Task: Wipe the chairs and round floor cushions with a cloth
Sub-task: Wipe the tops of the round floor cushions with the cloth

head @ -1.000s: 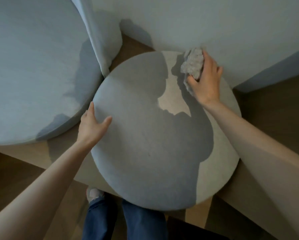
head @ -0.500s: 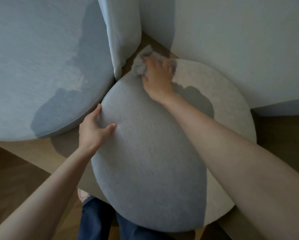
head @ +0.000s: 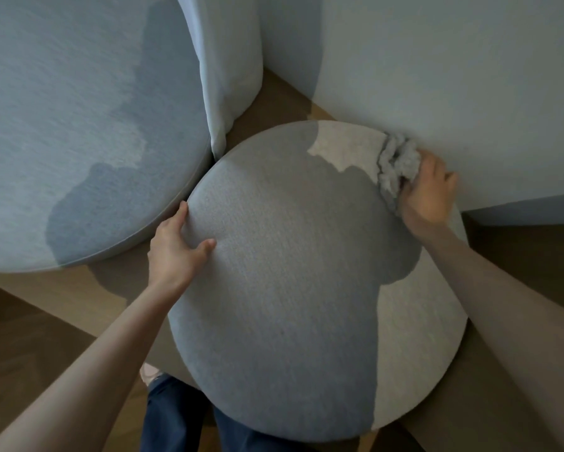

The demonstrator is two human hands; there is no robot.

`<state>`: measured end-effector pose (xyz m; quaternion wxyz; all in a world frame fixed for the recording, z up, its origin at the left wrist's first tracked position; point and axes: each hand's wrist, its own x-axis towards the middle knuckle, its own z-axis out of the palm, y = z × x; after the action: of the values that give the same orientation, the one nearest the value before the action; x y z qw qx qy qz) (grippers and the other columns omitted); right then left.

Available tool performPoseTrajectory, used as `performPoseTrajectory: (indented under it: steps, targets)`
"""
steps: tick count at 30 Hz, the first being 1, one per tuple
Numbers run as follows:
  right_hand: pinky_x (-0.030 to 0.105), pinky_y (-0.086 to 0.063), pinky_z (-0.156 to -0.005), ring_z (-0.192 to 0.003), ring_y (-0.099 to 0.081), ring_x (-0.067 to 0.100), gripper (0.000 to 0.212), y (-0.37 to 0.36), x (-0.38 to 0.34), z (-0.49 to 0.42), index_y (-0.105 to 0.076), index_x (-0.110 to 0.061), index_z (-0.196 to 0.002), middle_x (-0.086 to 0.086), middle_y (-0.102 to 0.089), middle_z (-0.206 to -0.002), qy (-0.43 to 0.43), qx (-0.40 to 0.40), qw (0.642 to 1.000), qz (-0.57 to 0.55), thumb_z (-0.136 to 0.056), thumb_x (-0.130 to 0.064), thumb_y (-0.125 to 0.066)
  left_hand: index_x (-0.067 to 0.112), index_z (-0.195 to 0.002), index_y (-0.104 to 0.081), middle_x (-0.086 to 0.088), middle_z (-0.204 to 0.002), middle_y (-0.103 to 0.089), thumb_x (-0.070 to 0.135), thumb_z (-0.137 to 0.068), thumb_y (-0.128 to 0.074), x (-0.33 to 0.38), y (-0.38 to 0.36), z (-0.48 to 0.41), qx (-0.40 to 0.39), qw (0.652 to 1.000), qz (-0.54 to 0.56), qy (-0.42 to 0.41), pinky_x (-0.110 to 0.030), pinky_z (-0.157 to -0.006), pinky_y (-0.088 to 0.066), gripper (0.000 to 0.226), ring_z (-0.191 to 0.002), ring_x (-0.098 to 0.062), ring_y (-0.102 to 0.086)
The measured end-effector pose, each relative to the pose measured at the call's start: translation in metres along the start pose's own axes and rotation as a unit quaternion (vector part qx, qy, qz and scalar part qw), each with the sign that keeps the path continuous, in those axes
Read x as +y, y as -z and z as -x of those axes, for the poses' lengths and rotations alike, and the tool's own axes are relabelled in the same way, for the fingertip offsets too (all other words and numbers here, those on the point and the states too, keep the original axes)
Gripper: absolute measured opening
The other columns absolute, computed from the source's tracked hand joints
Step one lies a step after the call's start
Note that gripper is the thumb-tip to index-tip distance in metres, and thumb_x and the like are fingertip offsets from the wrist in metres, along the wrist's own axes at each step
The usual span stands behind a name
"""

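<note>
A round grey floor cushion (head: 290,288) fills the middle of the view, partly in shadow. My right hand (head: 427,190) grips a crumpled grey cloth (head: 395,163) and presses it on the cushion's far right edge, close to the wall. My left hand (head: 176,246) rests on the cushion's left rim, thumb on top and fingers at the edge. A second, larger blue-grey round cushion (head: 78,125) lies at the upper left, touching the first one.
A pale wall (head: 453,76) runs behind the cushion at the right. A light curtain (head: 228,66) hangs down between the two cushions. Wooden floor (head: 29,337) shows at the lower left. My legs in blue trousers (head: 176,419) stand below the cushion.
My right hand has swept the cloth from the cushion's far left edge across to its far right edge by the wall. My left hand has stayed on the left rim.
</note>
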<state>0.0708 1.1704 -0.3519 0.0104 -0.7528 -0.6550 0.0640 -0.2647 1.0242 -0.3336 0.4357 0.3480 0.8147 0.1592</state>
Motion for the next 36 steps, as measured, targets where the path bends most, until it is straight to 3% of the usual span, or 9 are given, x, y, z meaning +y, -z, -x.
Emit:
performPoseTrajectory:
  steps: [4,8,11,13,17,24,27,31,36]
  targets:
    - [0.033,-0.023,-0.098,-0.123,-0.042,0.034,0.049,-0.015,-0.06,0.011,-0.039,-0.004,-0.14,0.017,-0.043,-0.142,-0.043,0.018,0.996,-0.077,-0.092,-0.01,-0.048,0.018,-0.151,-0.026,-0.008,-0.152,-0.033,0.018,-0.084,-0.072,0.001,-0.001,-0.002,0.002,1.0,0.004,-0.001,-0.047,-0.115,-0.026,0.081,-0.14,-0.026,-0.031]
    - [0.039,-0.036,-0.096,-0.114,-0.05,0.035,0.046,-0.026,-0.159,0.038,-0.044,-0.014,-0.138,0.014,-0.051,-0.134,0.104,-0.024,0.982,-0.155,-0.092,-0.012,-0.045,0.018,-0.151,-0.026,-0.009,-0.152,-0.033,0.018,-0.084,-0.072,0.002,-0.001,-0.001,-0.001,1.0,0.001,-0.005,-0.045,-0.114,-0.027,0.081,-0.139,-0.026,-0.031]
    - [0.043,-0.031,-0.093,-0.12,-0.037,0.034,0.052,-0.034,-0.211,0.069,-0.048,-0.032,-0.137,-0.003,-0.036,-0.151,0.241,-0.054,0.967,-0.057,-0.087,-0.049,-0.051,0.017,-0.15,-0.027,-0.009,-0.152,-0.034,0.019,-0.083,-0.073,0.001,0.001,-0.002,-0.006,1.0,-0.004,-0.002,-0.043,-0.114,-0.028,0.081,-0.139,-0.026,-0.032]
    - [0.045,-0.025,-0.095,-0.122,-0.031,0.035,0.054,-0.034,-0.213,0.071,-0.046,-0.041,-0.137,-0.008,-0.026,-0.156,0.217,-0.064,0.972,-0.055,-0.088,-0.065,-0.041,0.017,-0.15,-0.027,-0.008,-0.152,-0.034,0.02,-0.083,-0.073,0.002,0.002,-0.005,-0.015,1.0,-0.002,-0.002,-0.042,-0.114,-0.028,0.082,-0.14,-0.026,-0.032]
    - [0.049,-0.023,-0.104,-0.129,-0.024,0.041,0.039,-0.03,-0.179,0.057,-0.043,-0.053,-0.134,-0.002,-0.015,-0.159,0.174,-0.046,0.98,-0.083,-0.096,-0.053,-0.036,0.019,-0.15,-0.028,-0.007,-0.152,-0.033,0.019,-0.082,-0.073,-0.001,0.004,-0.005,-0.017,1.0,0.015,0.003,-0.042,-0.114,-0.028,0.082,-0.139,-0.025,-0.032]
    - [0.048,-0.026,-0.105,-0.127,-0.025,0.037,0.066,-0.032,-0.184,0.058,-0.033,-0.048,-0.142,0.013,-0.028,-0.146,0.151,-0.111,0.978,-0.094,-0.082,-0.072,-0.047,0.019,-0.15,-0.027,-0.006,-0.153,-0.033,0.018,-0.083,-0.073,-0.003,0.0,-0.005,-0.008,1.0,0.025,0.002,-0.042,-0.115,-0.026,0.082,-0.14,-0.024,-0.03]
    - [0.039,-0.039,-0.098,-0.118,-0.04,0.031,0.058,-0.033,-0.2,0.069,-0.044,-0.037,-0.14,0.013,-0.038,-0.136,0.185,-0.087,0.972,-0.113,-0.087,-0.056,-0.057,0.02,-0.151,-0.027,-0.005,-0.153,-0.032,0.019,-0.082,-0.073,-0.004,0.0,-0.007,-0.01,1.0,0.018,0.003,-0.043,-0.115,-0.026,0.083,-0.141,-0.024,-0.029]
    - [0.042,-0.048,-0.092,-0.115,-0.048,0.03,0.042,-0.024,-0.177,0.056,-0.053,-0.03,-0.135,0.014,-0.045,-0.132,0.221,-0.077,0.96,-0.153,-0.094,-0.036,-0.056,0.021,-0.151,-0.026,-0.003,-0.154,-0.031,0.02,-0.082,-0.074,-0.005,0.001,-0.009,-0.012,1.0,0.01,0.004,-0.043,-0.114,-0.026,0.083,-0.141,-0.024,-0.028]
    - [0.035,-0.038,-0.098,-0.122,-0.043,0.03,0.042,-0.012,-0.079,0.018,-0.044,-0.035,-0.142,0.014,-0.039,-0.14,0.045,-0.002,0.997,-0.06,-0.099,-0.036,-0.042,0.023,-0.15,-0.027,-0.001,-0.154,-0.031,0.021,-0.082,-0.074,-0.005,-0.001,-0.006,-0.005,1.0,0.014,0.01,-0.045,-0.115,-0.026,0.083,-0.142,-0.024,-0.027]
